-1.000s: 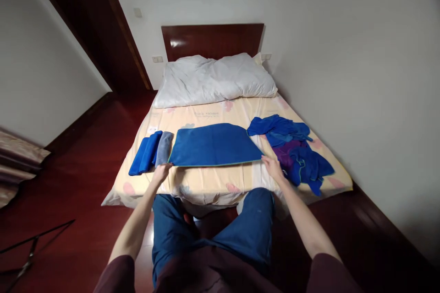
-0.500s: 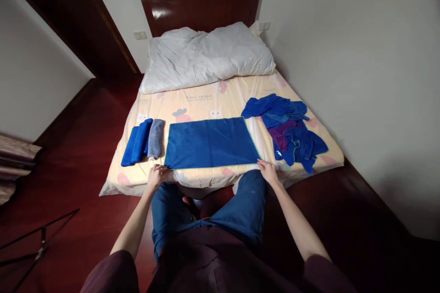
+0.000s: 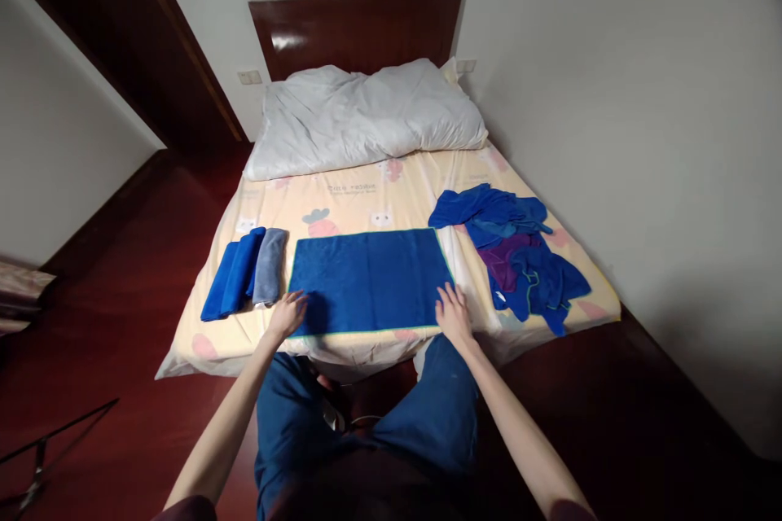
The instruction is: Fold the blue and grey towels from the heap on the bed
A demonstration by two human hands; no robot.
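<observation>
A blue towel (image 3: 372,281) with a green edge lies spread flat near the front of the bed. Over its left front corner is my left hand (image 3: 289,314), fingers apart and holding nothing. My right hand (image 3: 453,313) is at the towel's right side with its fingers spread. Left of the towel lie rolled blue towels (image 3: 235,273) and a rolled grey towel (image 3: 270,267). A loose heap of blue cloths (image 3: 543,277) with a purple cloth (image 3: 502,262) among them is on the right.
The bed (image 3: 348,207) has a patterned sheet, with a white quilt (image 3: 366,118) bunched before the dark headboard (image 3: 360,32). Part of a black stand (image 3: 40,456) shows on the floor at the lower left.
My hands have let go of the towel's front corners and moved slightly forward over its sides, their fingers opening. The view has tilted a little, so the bed appears lower.
</observation>
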